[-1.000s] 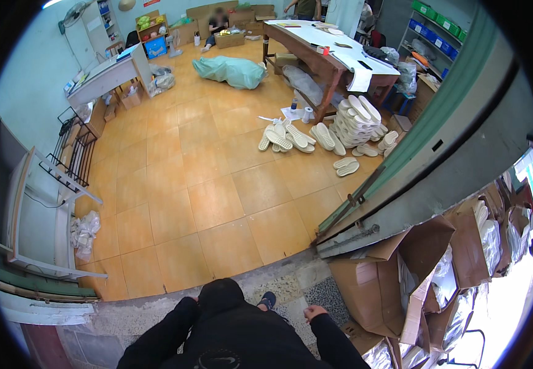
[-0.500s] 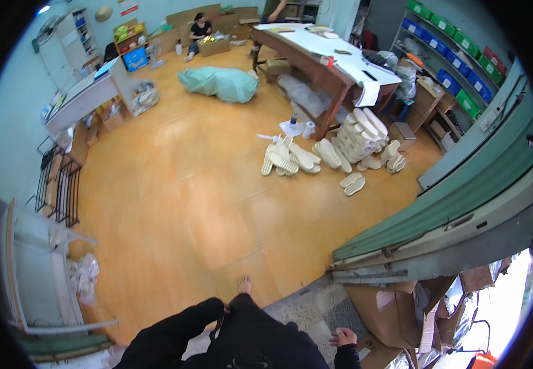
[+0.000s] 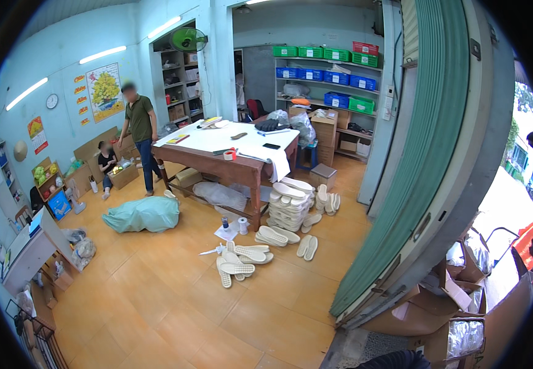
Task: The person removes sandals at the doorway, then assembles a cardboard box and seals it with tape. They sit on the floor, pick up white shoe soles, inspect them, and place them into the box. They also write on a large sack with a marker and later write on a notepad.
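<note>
Neither of my hands shows now. Only a dark sleeve [image 3: 392,360] of mine comes in at the lower edge, right of centre, beside the open cardboard boxes [image 3: 405,317]. Ahead on the tiled floor lies a loose heap of cream shoe soles [image 3: 237,269]. Behind it, a tall stack of soles [image 3: 288,209] stands against the front of a big wooden table [image 3: 199,138]. One pair of soles [image 3: 307,247] rests apart, to the right. A bottle [image 3: 225,223] and a white roll [image 3: 242,226] stand near the heap.
A pale green wrapped bundle [image 3: 143,215] lies left of the table. Beyond it a person [image 3: 140,123] stands and another person [image 3: 108,161] sits by a cardboard box. A green folding door [image 3: 414,166] borders the right side. Shelves with coloured baskets [image 3: 325,75] line the back.
My view has lifted and swung to the right. My hands and bare foot have dropped out of the picture. The standing person, partly cut off before, now shows whole, left of the table.
</note>
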Available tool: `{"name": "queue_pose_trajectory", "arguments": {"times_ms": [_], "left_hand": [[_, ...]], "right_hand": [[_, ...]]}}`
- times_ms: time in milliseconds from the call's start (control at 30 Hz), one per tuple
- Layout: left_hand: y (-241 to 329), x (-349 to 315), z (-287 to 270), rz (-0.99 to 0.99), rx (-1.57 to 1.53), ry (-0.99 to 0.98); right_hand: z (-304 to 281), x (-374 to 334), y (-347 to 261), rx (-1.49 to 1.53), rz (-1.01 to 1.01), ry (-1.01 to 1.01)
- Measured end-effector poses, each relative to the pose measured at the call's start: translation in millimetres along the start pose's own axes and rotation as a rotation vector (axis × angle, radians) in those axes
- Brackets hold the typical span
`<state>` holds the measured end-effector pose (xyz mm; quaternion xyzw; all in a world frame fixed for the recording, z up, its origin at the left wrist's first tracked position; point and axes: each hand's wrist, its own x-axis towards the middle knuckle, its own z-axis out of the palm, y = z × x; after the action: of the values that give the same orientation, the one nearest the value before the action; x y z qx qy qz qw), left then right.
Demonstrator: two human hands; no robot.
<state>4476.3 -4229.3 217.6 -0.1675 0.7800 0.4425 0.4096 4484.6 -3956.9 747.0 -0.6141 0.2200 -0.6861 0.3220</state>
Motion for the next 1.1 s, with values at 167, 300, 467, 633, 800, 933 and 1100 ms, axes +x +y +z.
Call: {"name": "queue_pose_trajectory", "arguments": {"times_ms": [167, 300, 467, 633, 800, 933, 1100], "left_hand": [[-4.9, 1.2, -13.0, -0.032, -0.085, 0.024], [-33.5, -6.7, -7.5, -0.114, -0.16, 0.042], [-90.5, -48.2, 28.4, -0.256, -0.285, 0.043], [-147.3, -75.4, 57.5, -0.24, -0.438, 0.081], [-165.7, -64.1, 35.5, -0.367, -0.251, -0.093], [-105.0, -56.4, 10.8, -0.233, -0.021, -0.038], [11.5, -17.3, -2.8, -0.14, -0.155, 0.151]], "right_hand": [[-12.9, 0.6, 15.1, -0.023, -0.032, -0.028], [-20.2, -1.5, 24.1, -0.031, -0.046, -0.038], [-25.8, 9.4, 14.9, -0.045, -0.045, -0.048], [-49.1, -21.9, -21.0, 0.067, 0.145, -0.027], [-84.9, -184.6, 52.5, -0.262, 0.761, 1.163], [-47.5, -358.2, 113.8, -1.033, 1.84, 0.811], [-22.1, -488.4, 162.9, -0.534, 1.745, 1.428]]}}
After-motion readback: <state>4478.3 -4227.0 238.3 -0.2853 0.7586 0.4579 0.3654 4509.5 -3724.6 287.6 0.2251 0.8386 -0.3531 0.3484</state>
